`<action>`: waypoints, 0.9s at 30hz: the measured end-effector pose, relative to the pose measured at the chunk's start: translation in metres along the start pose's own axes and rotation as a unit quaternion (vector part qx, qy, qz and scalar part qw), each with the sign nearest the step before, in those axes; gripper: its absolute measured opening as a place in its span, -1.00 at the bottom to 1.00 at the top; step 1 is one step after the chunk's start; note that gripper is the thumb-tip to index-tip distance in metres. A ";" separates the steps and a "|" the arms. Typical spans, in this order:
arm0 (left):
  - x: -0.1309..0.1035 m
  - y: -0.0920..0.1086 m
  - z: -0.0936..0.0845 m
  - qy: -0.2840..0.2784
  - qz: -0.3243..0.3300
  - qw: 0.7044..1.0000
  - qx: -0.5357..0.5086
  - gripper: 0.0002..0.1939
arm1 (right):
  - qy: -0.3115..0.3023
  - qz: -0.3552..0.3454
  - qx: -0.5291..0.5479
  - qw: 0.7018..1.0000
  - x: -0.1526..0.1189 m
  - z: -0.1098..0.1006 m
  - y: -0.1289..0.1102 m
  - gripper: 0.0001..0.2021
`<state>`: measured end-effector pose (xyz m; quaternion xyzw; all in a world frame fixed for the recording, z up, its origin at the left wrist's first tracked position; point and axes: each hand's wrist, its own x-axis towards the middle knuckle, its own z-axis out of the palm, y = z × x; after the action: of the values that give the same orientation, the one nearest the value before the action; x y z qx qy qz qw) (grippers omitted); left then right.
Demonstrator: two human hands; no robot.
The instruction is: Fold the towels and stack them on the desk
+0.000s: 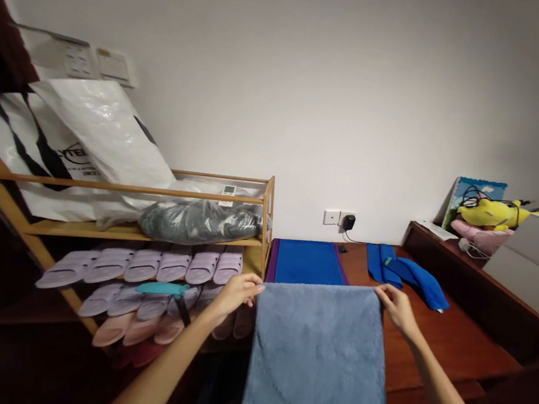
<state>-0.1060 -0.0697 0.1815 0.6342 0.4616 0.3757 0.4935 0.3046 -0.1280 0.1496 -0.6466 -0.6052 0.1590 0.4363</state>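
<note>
A grey-blue towel (314, 352) hangs spread out between my two hands, its lower end running out of view. White lettering near the bottom reads mirror-wise. My left hand (238, 293) pinches the towel's upper left corner. At the upper right corner, my right hand (395, 304) grips the edge between thumb and fingers. Just behind the towel's top edge lies a flat blue folded cloth or mat (310, 263) with purple borders, on a reddish-brown wooden surface (458, 343).
To the left stands a wooden rack (266, 228) with several slippers (158, 267), white bags (105, 136) and a plastic-wrapped dark bundle (203, 220). Blue cloth strips (408, 275) lie at right. A yellow plush toy (489, 212) and a white box (538, 255) sit farther right. A black plug (348, 222) is in the wall.
</note>
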 end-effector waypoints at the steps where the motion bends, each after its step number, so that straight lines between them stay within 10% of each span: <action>1: 0.012 -0.018 0.006 0.011 -0.004 1.000 0.005 -0.58 | 0.002 0.007 -0.010 1.000 0.007 0.013 0.012 -0.59; 12: 0.113 -0.113 0.023 0.076 -0.025 0.991 0.110 -0.76 | -0.005 0.076 -0.143 0.987 0.073 0.082 0.082 -0.73; 27: 0.168 -0.118 0.040 0.120 -0.039 0.961 0.245 -0.70 | -0.012 0.162 -0.176 0.971 0.112 0.120 0.086 -0.70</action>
<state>-0.0450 0.0901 0.0610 0.6673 0.6197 0.3050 0.2786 0.2967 0.0300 0.0524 -0.8007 -0.5162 0.1259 0.2766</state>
